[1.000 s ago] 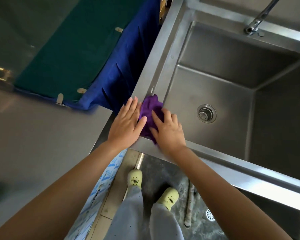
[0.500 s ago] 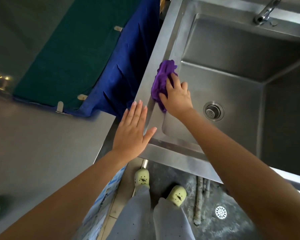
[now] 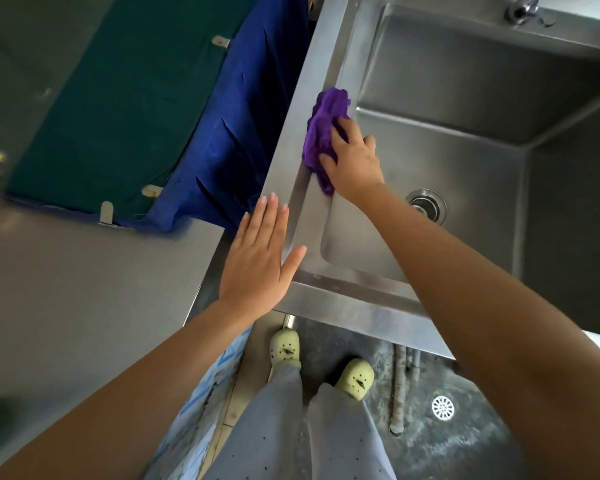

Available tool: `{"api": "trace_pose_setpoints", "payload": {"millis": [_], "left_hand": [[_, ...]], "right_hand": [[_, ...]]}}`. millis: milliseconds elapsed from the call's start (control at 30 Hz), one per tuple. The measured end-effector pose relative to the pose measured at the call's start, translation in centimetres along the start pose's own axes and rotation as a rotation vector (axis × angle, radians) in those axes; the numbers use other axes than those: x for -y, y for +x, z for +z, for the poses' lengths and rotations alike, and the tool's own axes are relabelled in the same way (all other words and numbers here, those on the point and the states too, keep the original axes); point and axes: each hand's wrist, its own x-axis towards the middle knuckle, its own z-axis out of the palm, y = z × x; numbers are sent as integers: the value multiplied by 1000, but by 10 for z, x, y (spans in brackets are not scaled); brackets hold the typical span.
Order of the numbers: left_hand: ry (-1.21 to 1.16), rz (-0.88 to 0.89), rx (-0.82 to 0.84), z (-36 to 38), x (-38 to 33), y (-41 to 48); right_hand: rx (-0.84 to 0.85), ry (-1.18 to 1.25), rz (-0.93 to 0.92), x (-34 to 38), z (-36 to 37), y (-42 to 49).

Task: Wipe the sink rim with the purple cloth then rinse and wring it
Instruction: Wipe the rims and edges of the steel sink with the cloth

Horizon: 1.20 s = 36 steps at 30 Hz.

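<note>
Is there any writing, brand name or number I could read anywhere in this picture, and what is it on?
None can be read.
The sink, the tap, the purple cloth and the shoes show no lettering.
The blue and white sheet by the legs bears a pattern too blurred to tell.

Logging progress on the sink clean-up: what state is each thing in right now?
purple cloth: bunched, pressed on the sink's left rim.
right hand: pressing on the cloth.
left hand: flat, fingers spread, empty, at the rim's near corner.
sink rim: bare steel.
faucet: no water seen.
drain: uncovered.
</note>
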Motion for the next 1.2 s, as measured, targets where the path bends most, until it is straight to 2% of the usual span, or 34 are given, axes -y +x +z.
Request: {"api": "trace_pose_setpoints", "payload": {"millis": [100, 200, 300, 433, 533, 667, 800, 967, 1200], "left_hand": [[-33, 0, -15, -1, 1, 1], [-55, 13, 1, -3, 1, 1], [-103, 27, 32, -6, 2, 1], [-161, 57, 109, -15, 4, -4], [-62, 85, 75, -12, 0, -20], [93, 64, 49, -1, -7, -40], [132, 45, 51, 0, -9, -40], [153, 41, 45, 1, -10, -40], [141, 56, 28, 0, -10, -39]], "right_hand": [[68, 11, -190, -7, -1, -35], [228, 93, -344, -10, -2, -90], [360, 131, -366, -8, -3, -133], [425, 69, -366, -6, -19, -142], [464, 3, -390, -21, -33, -156], [354, 66, -220, -72, -52, -206], [258, -21, -51, -99, -68, -238], [98, -213, -70, -50, -46, -238], [-119, -165, 32, 16, 8, -220]]}}
